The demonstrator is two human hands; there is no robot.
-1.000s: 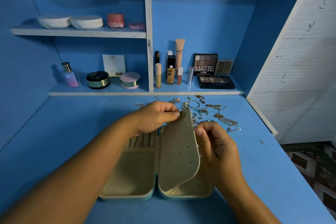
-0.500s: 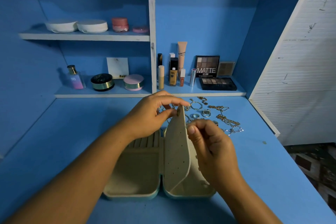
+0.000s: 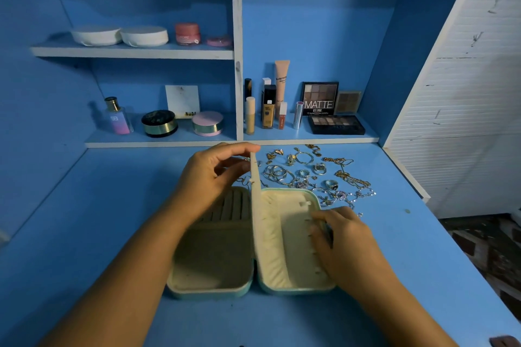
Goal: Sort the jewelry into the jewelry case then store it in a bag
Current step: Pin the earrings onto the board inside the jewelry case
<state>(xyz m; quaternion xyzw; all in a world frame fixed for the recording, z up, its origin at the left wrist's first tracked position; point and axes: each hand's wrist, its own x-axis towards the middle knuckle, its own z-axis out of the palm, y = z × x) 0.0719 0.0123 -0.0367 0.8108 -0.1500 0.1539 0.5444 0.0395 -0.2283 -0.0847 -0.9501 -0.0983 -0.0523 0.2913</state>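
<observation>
Right hand (image 3: 348, 245) has dropped from the flap (image 3: 255, 205) onto the jewelry case (image 3: 214, 289) rim, grip unclear; left hand (image 3: 214, 177) pinches the flap upright, so keep it steady.

- Dim overall, with a heavy blue cast off the painted blue wooden desk (image 3: 98, 220) and blue shelves (image 3: 132, 52).
- Light comes from the right: the white slatted wall panel (image 3: 465, 121) is brightest, the left wall darkest.
- Left of the upright cream divider flap (image 3: 255, 205), the open cream-lined teal jewelry case (image 3: 214, 256) lies shaded; its right half is lit.
- Wide-angle bowing curves the shelf edges.
- Scattered gold and silver jewelry (image 3: 304, 175) looks soft and smeary.
</observation>
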